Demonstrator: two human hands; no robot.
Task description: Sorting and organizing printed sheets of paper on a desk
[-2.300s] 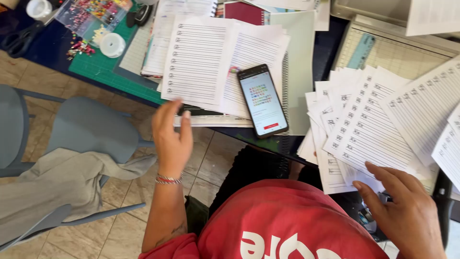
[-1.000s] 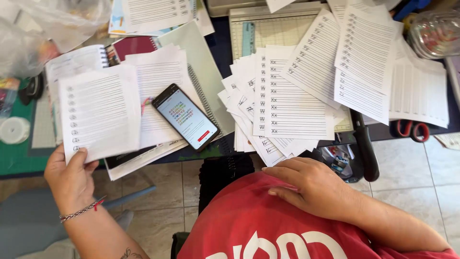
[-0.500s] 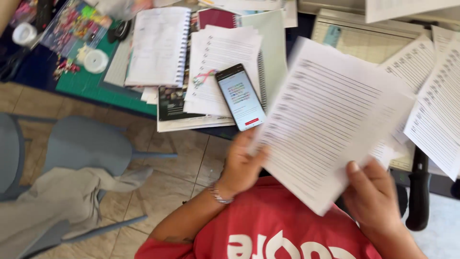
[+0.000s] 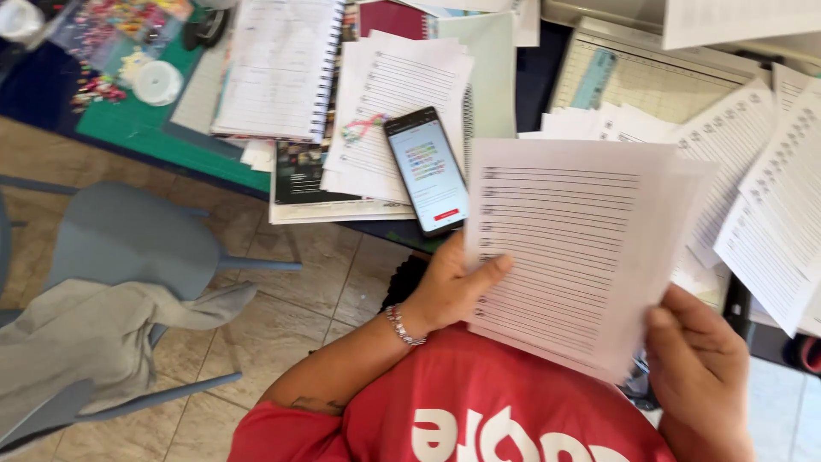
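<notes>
Landmark: smartphone (image 4: 426,169), screen lit, lying on the papers at the desk's near edge.
Sheets: thin stack of lined sheets (image 4: 571,248) held up just right of the smartphone, tilted, lower corner over the red shirt (image 4: 479,411).
Left hand (image 4: 447,287): just below the smartphone, pinching the stack's left edge, thumb lying across the front, fingers hidden behind.
Right hand (image 4: 701,372): well right of and below the smartphone, closed on the stack's lower right corner, thumb on top.
Doing it well: probably best squared by tapping the edges level, with both grips kept light so no page creases.
Caution: loose printed pages (image 4: 770,184) far right of the smartphone, easily swept off.
Nearby: spiral notebook (image 4: 278,64) up and left of the smartphone; grey chair (image 4: 128,248) lower left, cloth draped over it.
</notes>
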